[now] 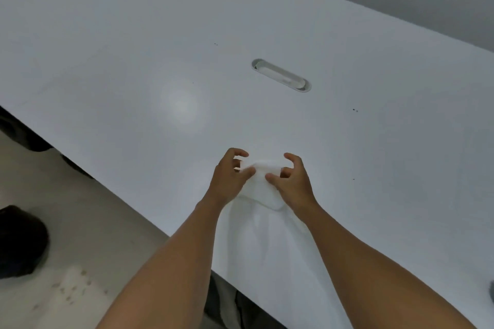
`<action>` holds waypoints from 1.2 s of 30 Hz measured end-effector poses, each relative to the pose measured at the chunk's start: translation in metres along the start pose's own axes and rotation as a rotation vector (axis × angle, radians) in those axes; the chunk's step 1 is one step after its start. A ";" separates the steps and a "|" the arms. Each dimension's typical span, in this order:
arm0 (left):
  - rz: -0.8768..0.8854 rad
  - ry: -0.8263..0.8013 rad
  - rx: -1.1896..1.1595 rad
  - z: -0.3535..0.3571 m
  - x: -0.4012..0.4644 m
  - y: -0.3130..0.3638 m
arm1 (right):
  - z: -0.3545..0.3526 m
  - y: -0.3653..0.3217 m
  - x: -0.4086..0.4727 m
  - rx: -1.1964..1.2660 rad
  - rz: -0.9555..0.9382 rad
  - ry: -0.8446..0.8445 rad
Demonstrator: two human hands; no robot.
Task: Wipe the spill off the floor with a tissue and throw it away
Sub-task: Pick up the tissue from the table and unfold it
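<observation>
Both the left hand (231, 177) and right hand (291, 181) pinch a thin white paper tissue (263, 184) above the long white desk (160, 75). The speckled spill (72, 288) lies on the floor at eight o'clock. Pulling apart could tear the tissue.

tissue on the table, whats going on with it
A person is holding a white tissue over a white table, pinching its upper edge with the left hand and the right hand. The fingers seem to be folding or bunching it while the rest hangs down toward the table edge. On the floor at lower left there are small dark specks, likely the spill, not yet wiped.
</observation>
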State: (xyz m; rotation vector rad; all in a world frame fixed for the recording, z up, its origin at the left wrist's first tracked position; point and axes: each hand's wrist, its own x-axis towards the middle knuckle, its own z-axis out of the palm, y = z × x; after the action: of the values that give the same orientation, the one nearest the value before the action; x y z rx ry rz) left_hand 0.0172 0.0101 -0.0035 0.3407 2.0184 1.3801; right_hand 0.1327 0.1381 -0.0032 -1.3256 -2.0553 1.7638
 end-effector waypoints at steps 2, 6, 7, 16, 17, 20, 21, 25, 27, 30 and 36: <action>-0.005 0.030 -0.072 -0.007 -0.004 0.004 | 0.000 -0.007 0.004 0.083 0.003 -0.034; -0.066 -0.041 -0.153 -0.025 -0.011 0.009 | 0.003 -0.018 -0.001 0.257 0.004 -0.027; -0.088 -0.070 -0.159 -0.030 -0.011 0.009 | 0.005 -0.019 -0.003 0.310 0.013 -0.038; -0.038 -0.208 -0.092 -0.078 -0.008 0.010 | 0.035 -0.042 -0.020 0.432 0.078 0.043; -0.033 -0.226 -0.079 -0.083 -0.007 0.010 | 0.039 -0.047 -0.020 0.433 0.075 0.056; -0.037 -0.292 -0.053 -0.094 0.004 0.014 | 0.048 -0.058 -0.017 0.448 0.060 0.040; -0.037 -0.305 -0.048 -0.098 0.009 0.015 | 0.052 -0.062 -0.015 0.456 0.050 0.010; -0.195 -0.284 -0.106 -0.114 0.022 0.018 | 0.067 -0.062 -0.016 0.404 0.059 -0.048; -0.286 -0.304 -0.113 -0.122 0.027 0.014 | 0.074 -0.057 -0.019 0.348 0.082 -0.036; -0.475 -0.386 -0.197 -0.131 0.037 0.005 | 0.082 -0.049 -0.023 0.307 0.103 -0.024; -0.471 -0.444 -0.168 -0.121 0.043 -0.012 | 0.088 -0.042 -0.031 0.145 0.163 -0.078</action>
State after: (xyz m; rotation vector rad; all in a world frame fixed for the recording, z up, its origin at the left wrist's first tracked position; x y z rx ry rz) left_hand -0.0918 -0.0592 -0.0029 0.0750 1.4847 1.0546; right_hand 0.0770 0.0546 0.0180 -1.4382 -1.8623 2.0196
